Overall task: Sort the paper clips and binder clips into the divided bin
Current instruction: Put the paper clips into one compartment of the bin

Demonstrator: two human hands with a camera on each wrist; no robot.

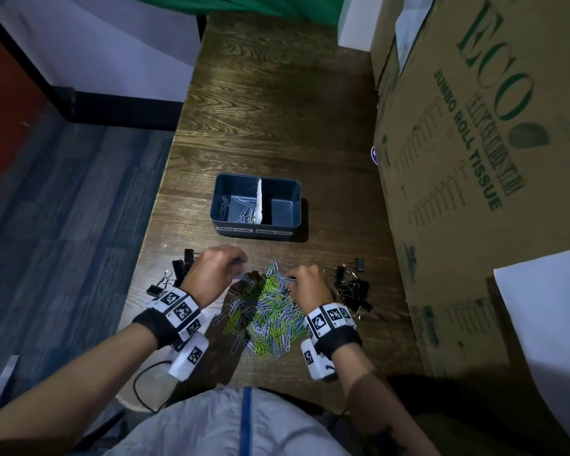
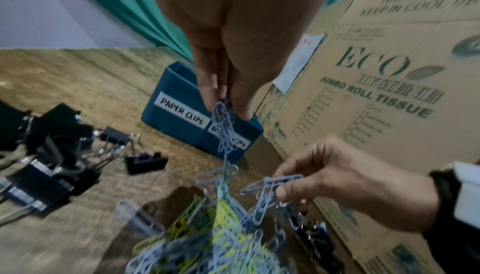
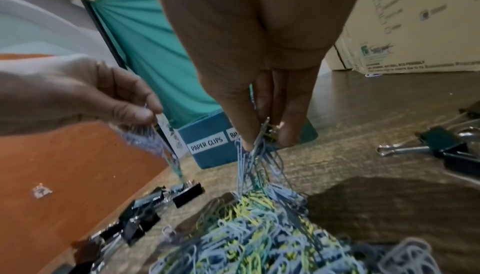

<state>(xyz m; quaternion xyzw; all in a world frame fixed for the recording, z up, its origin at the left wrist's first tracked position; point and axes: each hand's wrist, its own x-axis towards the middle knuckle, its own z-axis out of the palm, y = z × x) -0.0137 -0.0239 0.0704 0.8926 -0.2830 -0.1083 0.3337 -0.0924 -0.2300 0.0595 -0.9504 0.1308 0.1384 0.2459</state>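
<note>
Dark wood desk (image 1: 277, 93), near to far: big heap of paper clips (image 1: 264, 317) at bottom centre of the head view, barely dented. Left hand (image 1: 216, 274) pinches a few pale blue clips between thumb and fingers, a tangled strand trailing back into the heap; right hand (image 1: 310, 284) pinches another bunch, also snagged. Binder clips (image 1: 175, 274) lie left of the heap, a second lot (image 1: 352, 287) right of it, none sorted yet. Divided bin (image 1: 257, 232) sits mid-frame beyond the heap: left compartment holds a handful of paper clips, right one looks empty. Judging by that, early stage, most work left. Tangling will slow each grab. Cardboard box (image 1: 474, 159) crowds the right side
</note>
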